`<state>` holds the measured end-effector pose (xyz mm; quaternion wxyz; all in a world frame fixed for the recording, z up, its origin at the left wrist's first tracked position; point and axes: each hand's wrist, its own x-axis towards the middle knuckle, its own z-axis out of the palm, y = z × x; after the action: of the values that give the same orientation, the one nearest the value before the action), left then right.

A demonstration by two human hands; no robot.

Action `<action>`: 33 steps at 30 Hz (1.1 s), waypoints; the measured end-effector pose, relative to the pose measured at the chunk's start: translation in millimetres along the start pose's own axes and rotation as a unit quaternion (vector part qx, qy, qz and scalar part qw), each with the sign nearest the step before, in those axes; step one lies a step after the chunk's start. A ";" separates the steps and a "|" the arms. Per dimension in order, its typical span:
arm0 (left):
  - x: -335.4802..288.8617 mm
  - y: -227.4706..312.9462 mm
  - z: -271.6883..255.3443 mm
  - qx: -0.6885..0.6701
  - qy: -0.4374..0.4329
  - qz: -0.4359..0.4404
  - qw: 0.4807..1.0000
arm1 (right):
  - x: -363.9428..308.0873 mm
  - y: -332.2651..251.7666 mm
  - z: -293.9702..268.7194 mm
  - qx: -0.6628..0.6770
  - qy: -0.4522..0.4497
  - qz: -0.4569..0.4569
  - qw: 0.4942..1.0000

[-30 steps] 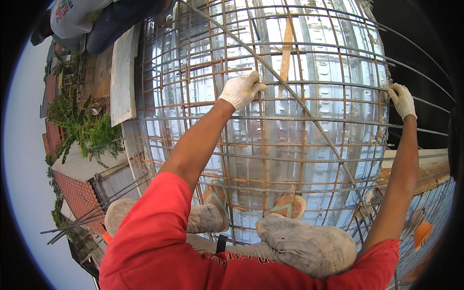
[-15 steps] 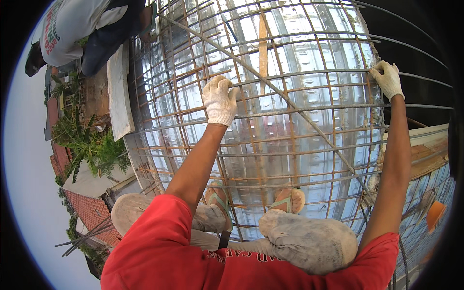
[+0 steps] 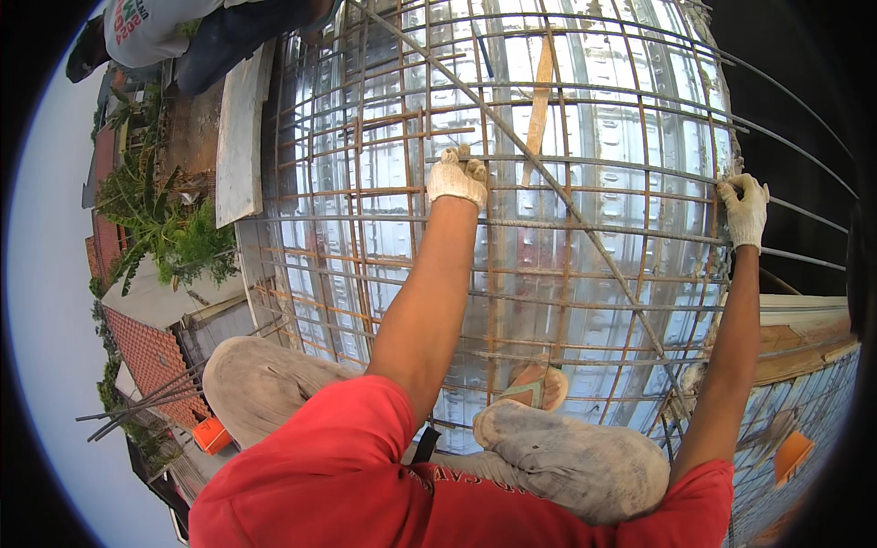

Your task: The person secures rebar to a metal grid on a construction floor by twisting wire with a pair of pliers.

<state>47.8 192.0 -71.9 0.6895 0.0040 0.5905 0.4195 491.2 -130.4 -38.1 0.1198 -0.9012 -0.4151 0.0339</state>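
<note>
While left hand, right hand touch one rebar, one diagonal bar crosses.

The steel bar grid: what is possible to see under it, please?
Shiny, ribbed metal sheets show through the steel bar grid. The parts behind the left hand, left forearm and right knee are covered; what lies beneath the sheets cannot be seen.

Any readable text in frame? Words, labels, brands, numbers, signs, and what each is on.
Red shirt: a line of lettering across the front, partly lost in folds; wording not copied here.
Co-worker's white shirt: print, partly red, small and tilted; wording not copied here.
No lettering made out on the gloved left hand, gloved right hand or rebar grid.
</note>
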 end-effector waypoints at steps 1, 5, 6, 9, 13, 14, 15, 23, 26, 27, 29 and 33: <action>7.8 0.8 1.2 -0.016 0.023 0.007 1.000 | -0.4 -2.2 5.7 0.003 0.010 -0.006 1.000; -20.2 -3.0 41.5 -0.026 0.115 0.007 0.993 | -2.5 13.2 -0.3 -0.009 -0.002 -0.001 1.000; -29.8 -0.9 56.4 -0.023 0.132 0.000 0.991 | -2.5 16.1 -1.8 -0.008 -0.003 0.001 1.000; -32.9 5.1 71.2 -0.013 0.161 0.004 0.987 | -2.7 22.1 9.1 0.022 0.031 -0.010 0.999; -27.9 5.2 64.3 0.000 0.166 0.036 0.985 | 16.1 11.2 23.4 0.006 0.288 0.292 0.912; -25.8 5.8 60.5 -0.017 0.145 0.053 0.988 | 29.8 12.1 15.8 0.098 0.236 0.436 0.863; -21.5 4.6 55.3 -0.023 0.145 0.063 0.987 | 42.1 18.8 17.0 0.182 0.175 0.568 0.783; 9.7 -27.0 40.9 -0.019 0.109 0.102 0.989 | 86.5 166.4 46.5 -0.335 -0.218 0.160 0.903; 9.2 -21.1 34.7 0.062 0.101 0.111 0.987 | 85.9 124.0 50.6 -0.280 -0.215 0.254 0.900; 9.0 -18.6 32.8 0.062 0.081 0.100 0.990 | 82.5 123.8 45.5 -0.278 -0.208 0.261 0.901; 11.0 -15.5 29.0 0.057 0.042 0.079 0.994 | 80.9 133.9 36.5 -0.335 -0.206 0.186 0.900; -10.3 0.7 13.2 -0.061 -0.090 -0.020 0.994 | 73.9 103.4 30.1 -0.349 -0.222 0.193 0.890</action>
<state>58.7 193.0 -59.2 0.7471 -0.0126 0.4993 0.4386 611.2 -133.6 -89.7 -0.3069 -0.9163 -0.2334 0.1088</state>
